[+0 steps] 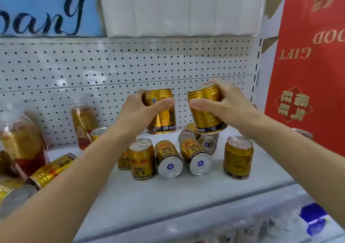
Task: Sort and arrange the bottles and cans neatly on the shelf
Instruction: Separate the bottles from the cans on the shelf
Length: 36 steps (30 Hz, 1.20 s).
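Head view, looking down along two bare forearms that reach over a pale shelf [168, 198] backed by white pegboard [112, 65]. Each hand is wrapped around a gold drink can, both cans lifted clear of the shelf surface. The left hand [138, 110] curls its fingers and thumb around the upper part of the left can [162, 112], which is held close to upright. The right hand [222, 102] grips the right can [205, 110] the same way — this one tilts, its top leaning away to the right. The two held cans sit side by side, near each other but apart.

Below the hands lies a loose cluster of matching gold cans: one standing can [141, 158] with a red logo under the left hand, and beside it two tipped cans [169, 159] showing their silver bases toward the camera. Another upright can [238, 157] stands alone beneath the right forearm. Left of the left arm are more fallen cans and clear bottles [84, 125] of reddish drink with gold labels — blurred. Right of the right hand hangs a red gift bag [308, 65] with gold lettering. Above the hands, white wrapped packs [177, 7] rest on the upper shelf.
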### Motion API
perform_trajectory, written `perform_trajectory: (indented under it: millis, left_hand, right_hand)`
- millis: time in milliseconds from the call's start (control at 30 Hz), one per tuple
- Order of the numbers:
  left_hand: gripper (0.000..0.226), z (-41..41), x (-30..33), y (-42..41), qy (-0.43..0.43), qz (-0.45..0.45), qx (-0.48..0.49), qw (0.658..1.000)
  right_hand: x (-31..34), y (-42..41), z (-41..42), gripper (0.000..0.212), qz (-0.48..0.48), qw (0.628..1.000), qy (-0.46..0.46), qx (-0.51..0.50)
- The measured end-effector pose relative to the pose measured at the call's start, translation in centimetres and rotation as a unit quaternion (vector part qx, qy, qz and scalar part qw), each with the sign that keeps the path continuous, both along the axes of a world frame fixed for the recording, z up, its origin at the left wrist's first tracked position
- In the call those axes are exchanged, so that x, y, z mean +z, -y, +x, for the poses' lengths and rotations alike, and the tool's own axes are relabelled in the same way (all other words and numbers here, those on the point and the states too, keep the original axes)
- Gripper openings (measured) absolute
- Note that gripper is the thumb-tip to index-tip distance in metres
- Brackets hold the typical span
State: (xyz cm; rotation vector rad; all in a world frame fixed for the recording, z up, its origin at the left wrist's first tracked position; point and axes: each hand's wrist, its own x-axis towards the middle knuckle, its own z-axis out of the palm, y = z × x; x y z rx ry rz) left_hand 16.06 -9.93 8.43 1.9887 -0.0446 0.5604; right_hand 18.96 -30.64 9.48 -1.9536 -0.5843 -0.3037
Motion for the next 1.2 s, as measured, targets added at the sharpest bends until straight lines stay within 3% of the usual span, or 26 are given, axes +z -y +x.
perform_trajectory:
  millis: [233, 333, 467, 600, 833, 1000, 1100, 1200]
  left_hand:
    - [0.069, 8.6, 0.9, -6.0, -0.105, 0.058, 0.027, 0.992]
    - [0.066, 11.6, -0.1, -8.0, -0.159, 0.109, 0.036, 0.981]
    - [0.064, 14.5, -2.1, -9.7, -0.225, 0.199, 0.054, 0.952]
    - [0.066, 16.0, -3.5, -10.5, -0.274, 0.230, 0.046, 0.933]
    - [0.062, 17.2, -5.1, -10.8, -0.300, 0.243, 0.022, 0.922]
    - [0.067, 17.2, -5.4, -11.0, -0.309, 0.249, 0.020, 0.918]
    - [0.078, 16.7, -5.1, -10.6, -0.312, 0.303, 0.023, 0.900]
    - [0.088, 15.3, -3.8, -10.1, -0.245, 0.376, 0.053, 0.892]
  right_hand:
    - [0.6, -4.8, 9.8, 0.053, -0.038, 0.995, -0.069, 0.060]
    - [-0.1, -7.3, 13.9, 0.046, -0.113, 0.988, -0.099, 0.046]
    - [-2.2, -10.1, 17.8, 0.053, -0.225, 0.964, -0.137, 0.023]
    - [-4.0, -11.3, 19.6, 0.061, -0.308, 0.939, -0.148, 0.027]
    - [-5.2, -11.9, 20.1, 0.058, -0.377, 0.913, -0.151, 0.030]
    - [-5.2, -11.8, 19.7, 0.072, -0.410, 0.900, -0.144, 0.027]
    - [-5.1, -11.9, 18.9, 0.081, -0.429, 0.895, -0.120, 0.026]
    - [-4.4, -11.9, 17.3, 0.082, -0.424, 0.903, -0.052, 0.032]
